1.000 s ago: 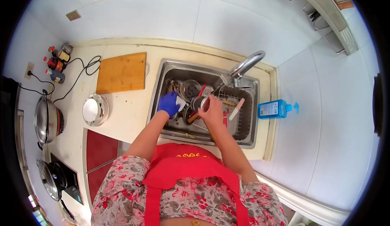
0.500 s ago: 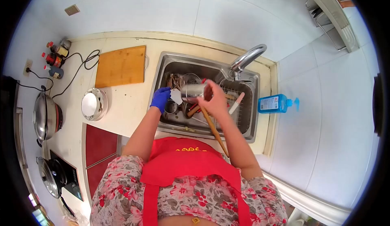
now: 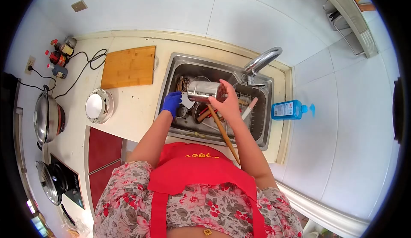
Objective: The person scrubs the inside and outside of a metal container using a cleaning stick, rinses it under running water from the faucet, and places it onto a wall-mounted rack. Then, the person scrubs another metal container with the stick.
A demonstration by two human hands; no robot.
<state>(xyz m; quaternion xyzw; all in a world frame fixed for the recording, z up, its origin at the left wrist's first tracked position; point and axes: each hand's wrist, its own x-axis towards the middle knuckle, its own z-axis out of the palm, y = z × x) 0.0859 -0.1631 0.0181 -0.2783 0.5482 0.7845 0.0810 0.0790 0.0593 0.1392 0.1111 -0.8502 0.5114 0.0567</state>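
Observation:
My right hand (image 3: pixel 227 103) grips a shiny stainless steel canister (image 3: pixel 203 91) by its right end, holding it sideways over the sink (image 3: pixel 171 73). My left hand (image 3: pixel 171 103), in a blue rubber glove, is closed on a white scrubbing cloth (image 3: pixel 187 101) just left of the canister. The cloth looks flat, and its exact kind is hard to make out. Beneath the canister, a long wooden stick (image 3: pixel 224 131) leans over the sink's front edge. Dishes and utensils lie in the basin, partly hidden by my hands and the canister.
A chrome faucet (image 3: pixel 261 62) arches over the sink's back right, near a wire rack (image 3: pixel 257 124). Blue soap bottle (image 3: pixel 287 109) stands to the right. On the left counter are a cutting board (image 3: pixel 129 67), a stack of bowls (image 3: pixel 98 105), several sauce bottles (image 3: pixel 58 58) and a lidded pan (image 3: pixel 47 182).
The canister in my right hand has turned, so more of its side shows, and sits slightly further left. My left hand stays close beside it with the white cloth.

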